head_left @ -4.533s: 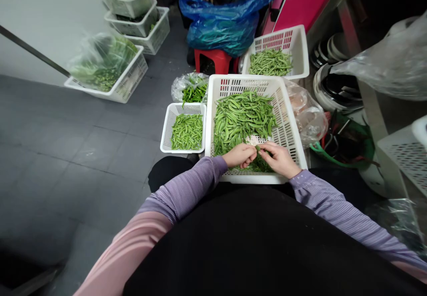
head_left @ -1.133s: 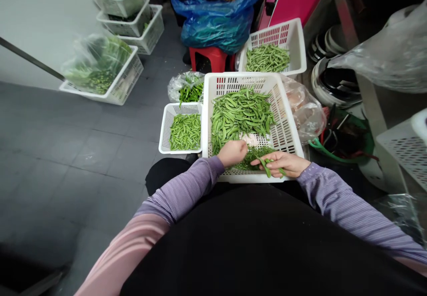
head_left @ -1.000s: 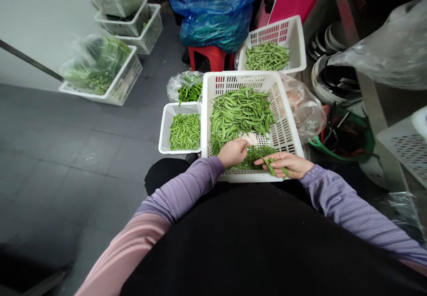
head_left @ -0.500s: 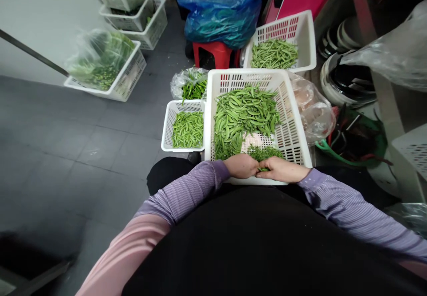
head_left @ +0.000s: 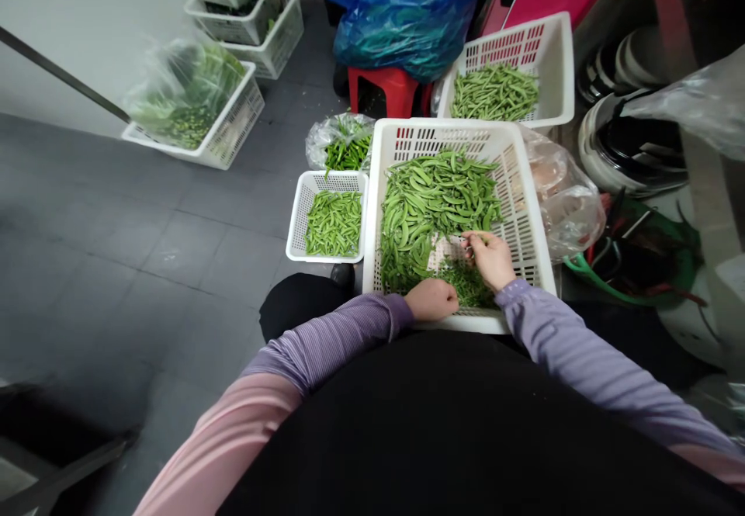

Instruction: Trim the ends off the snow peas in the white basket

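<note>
A large white basket [head_left: 527,190] sits in front of my lap with a heap of green pea pods [head_left: 436,194] in it. A darker pile of trimmings [head_left: 466,289] lies at its near end. My right hand [head_left: 493,258] reaches over the trimmings to the heap's edge, and its fingertips pinch a pea pod [head_left: 469,235]. My left hand [head_left: 431,299] rests as a closed fist on the basket's near rim, with nothing visible in it. A small white basket [head_left: 298,217] of trimmed pods stands on the floor to the left.
Behind stand another white basket [head_left: 552,50] of pods, a red stool [head_left: 384,85] and a blue plastic bag [head_left: 407,12]. A clear bag of pods [head_left: 343,147], a basket with bagged greens [head_left: 233,124] and stacked baskets [head_left: 256,15] lie to the left. Dark pots [head_left: 640,143] are at the right.
My hands were together at the basket's near rim; my right hand has now moved forward to the heap and my left has stayed back. The view shifted slightly left.
</note>
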`<state>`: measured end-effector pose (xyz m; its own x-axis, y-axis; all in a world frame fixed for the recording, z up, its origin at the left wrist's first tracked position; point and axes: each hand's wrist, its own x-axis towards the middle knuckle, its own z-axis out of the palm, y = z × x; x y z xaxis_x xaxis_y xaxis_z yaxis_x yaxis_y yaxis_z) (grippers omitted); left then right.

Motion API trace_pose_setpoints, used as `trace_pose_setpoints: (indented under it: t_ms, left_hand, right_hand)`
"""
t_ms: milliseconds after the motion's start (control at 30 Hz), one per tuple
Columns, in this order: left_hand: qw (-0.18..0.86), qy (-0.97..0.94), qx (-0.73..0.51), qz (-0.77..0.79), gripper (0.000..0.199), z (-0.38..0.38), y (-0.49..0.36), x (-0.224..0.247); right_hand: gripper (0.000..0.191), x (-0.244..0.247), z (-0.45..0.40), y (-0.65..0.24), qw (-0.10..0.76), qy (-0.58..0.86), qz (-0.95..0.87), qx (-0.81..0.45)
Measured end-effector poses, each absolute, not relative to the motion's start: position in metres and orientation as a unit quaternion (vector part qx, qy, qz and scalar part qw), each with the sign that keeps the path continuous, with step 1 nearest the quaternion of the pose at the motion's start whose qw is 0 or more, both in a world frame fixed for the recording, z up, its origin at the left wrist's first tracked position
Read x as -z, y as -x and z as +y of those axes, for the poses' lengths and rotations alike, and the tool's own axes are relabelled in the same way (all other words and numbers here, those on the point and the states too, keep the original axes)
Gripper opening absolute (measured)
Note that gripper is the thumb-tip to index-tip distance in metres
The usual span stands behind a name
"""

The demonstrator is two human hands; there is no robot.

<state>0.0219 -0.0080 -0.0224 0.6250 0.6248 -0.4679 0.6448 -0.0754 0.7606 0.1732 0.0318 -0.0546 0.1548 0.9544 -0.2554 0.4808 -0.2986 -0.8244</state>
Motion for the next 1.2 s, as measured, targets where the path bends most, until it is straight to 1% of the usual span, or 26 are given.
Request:
trace_pose_setpoints:
  t_ms: [33, 100, 167, 200, 267, 333, 400, 433, 500, 567, 600, 667, 700, 767, 833, 967, 1100, 1200]
  left_hand:
    - [0.461, -0.784, 0.038, 0.414, 0.023, -0.009, -0.022, 0.026]
    - [0.374, -0.837, 0.075, 0.393, 0.030, -0.010, -0.020, 0.030]
    - [0.351, -0.848, 0.097, 0.386, 0.037, -0.009, -0.019, 0.033]
    - [0.348, -0.850, 0.102, 0.383, 0.039, -0.009, -0.019, 0.034]
    - [0.342, -0.859, 0.114, 0.363, 0.038, -0.007, -0.018, 0.033]
    - [0.335, -0.873, 0.126, 0.332, 0.034, -0.005, -0.018, 0.032]
    - [0.330, -0.878, 0.130, 0.321, 0.031, -0.003, -0.017, 0.029]
    - [0.326, -0.876, 0.127, 0.333, 0.030, -0.001, -0.017, 0.027]
    - [0.313, -0.860, 0.113, 0.386, 0.030, 0.003, -0.015, 0.022]
    - [0.300, -0.836, 0.098, 0.448, 0.034, 0.007, -0.013, 0.018]
    - [0.296, -0.826, 0.090, 0.471, 0.036, 0.009, -0.013, 0.016]
    - [0.296, -0.817, 0.071, 0.489, 0.039, 0.012, -0.014, 0.013]
    - [0.300, -0.819, 0.059, 0.485, 0.037, 0.012, -0.014, 0.012]
    - [0.310, -0.835, 0.032, 0.454, 0.031, 0.011, -0.017, 0.012]
    - [0.318, -0.856, 0.010, 0.407, 0.027, 0.007, -0.020, 0.013]
    - [0.300, -0.890, -0.008, 0.343, 0.030, 0.000, -0.023, 0.015]
    - [0.277, -0.901, 0.007, 0.335, 0.029, -0.003, -0.022, 0.011]
    - [0.286, -0.911, 0.030, 0.297, 0.025, -0.007, -0.022, 0.006]
  right_hand:
    - [0.030, 0.063, 0.040, -0.174, 0.240, 0.706, -0.569, -0.346]
    - [0.030, 0.078, 0.056, -0.174, 0.086, 0.666, -0.699, -0.244]
    - [0.031, 0.087, 0.068, -0.170, -0.066, 0.592, -0.785, -0.171]
    - [0.032, 0.090, 0.073, -0.168, -0.120, 0.564, -0.803, -0.150]
    - [0.032, 0.094, 0.079, -0.164, -0.170, 0.536, -0.816, -0.131]
    - [0.030, 0.095, 0.082, -0.163, -0.178, 0.522, -0.823, -0.133]
    - [0.028, 0.095, 0.082, -0.166, -0.152, 0.518, -0.830, -0.144]
    - [0.027, 0.093, 0.080, -0.168, -0.108, 0.532, -0.825, -0.157]
    - [0.022, 0.088, 0.073, -0.174, 0.039, 0.596, -0.771, -0.221]
    - [0.017, 0.078, 0.061, -0.180, 0.190, 0.653, -0.638, -0.360]
    - [0.017, 0.071, 0.055, -0.183, 0.237, 0.657, -0.560, -0.446]
    - [0.022, 0.056, 0.040, -0.188, 0.286, 0.622, -0.423, -0.594]
    - [0.025, 0.049, 0.033, -0.190, 0.301, 0.600, -0.375, -0.640]
    - [0.028, 0.037, 0.021, -0.192, 0.325, 0.578, -0.325, -0.675]
    - [0.029, 0.028, 0.012, -0.192, 0.342, 0.580, -0.309, -0.672]
    - [0.032, 0.021, 0.003, -0.188, 0.357, 0.588, -0.310, -0.656]
    - [0.034, 0.019, -0.001, -0.181, 0.344, 0.598, -0.328, -0.645]
    - [0.030, 0.019, -0.005, -0.175, 0.282, 0.614, -0.371, -0.637]
